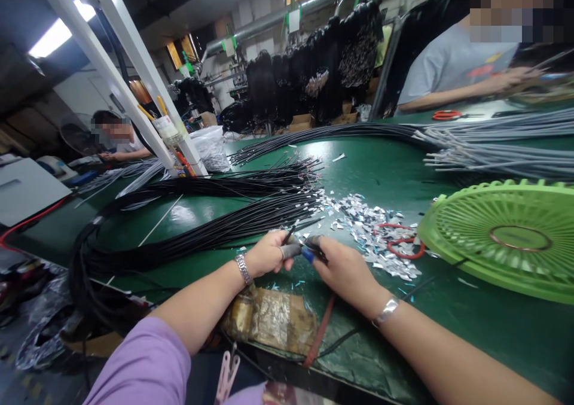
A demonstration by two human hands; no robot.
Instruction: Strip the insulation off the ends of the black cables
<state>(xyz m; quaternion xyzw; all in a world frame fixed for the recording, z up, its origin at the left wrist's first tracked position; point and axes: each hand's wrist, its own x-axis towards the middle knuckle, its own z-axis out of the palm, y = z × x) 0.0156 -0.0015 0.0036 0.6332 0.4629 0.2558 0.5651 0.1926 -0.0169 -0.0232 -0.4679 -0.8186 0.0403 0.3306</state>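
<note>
My left hand [269, 254] is closed in a pinch on the end of a thin black cable [287, 235], its thumb in a grey finger cot. My right hand [341, 267] is closed too, fingertips in grey and blue cots meeting the left hand at the cable end; what it grips is too small to name. A big bundle of black cables [210, 231] lies just beyond my hands and loops off the green table [385, 166] at the left. Silvery foil scraps [372, 231] are heaped right of my hands around red-handled scissors [403, 244].
A green fan [506, 234] lies flat at the right. Grey cables [497, 145] stretch across the far right. A taped cardboard pad [273, 318] sits at the near edge. A white frame post [134, 88] rises at the left. Two other people work at the back.
</note>
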